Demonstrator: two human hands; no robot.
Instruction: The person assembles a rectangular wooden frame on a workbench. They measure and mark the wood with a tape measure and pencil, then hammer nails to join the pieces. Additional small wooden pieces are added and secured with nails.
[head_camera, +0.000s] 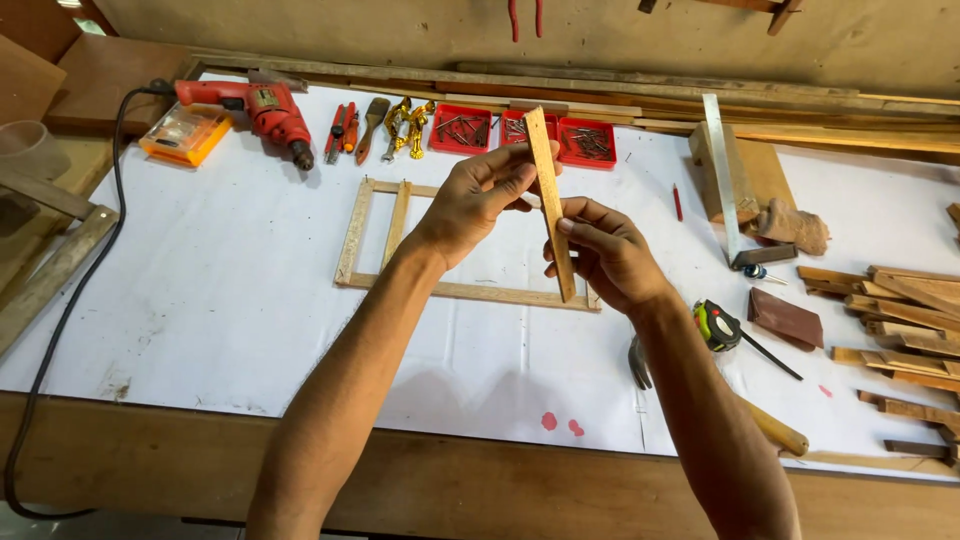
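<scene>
Here, two hands hold a thin wooden strip (551, 205) upright above a wooden frame (400, 240).
The left hand (478, 198) pinches its upper part; the right hand (608, 252) apparently grips lower down.

red drill (265, 112), red trays (525, 132), orange case (185, 134), pale wooden strip (550, 200), white table cover (230, 290)

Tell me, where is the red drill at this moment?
The red drill lies at the far left of the white-covered table, between an orange case and red-handled hand tools.
</scene>
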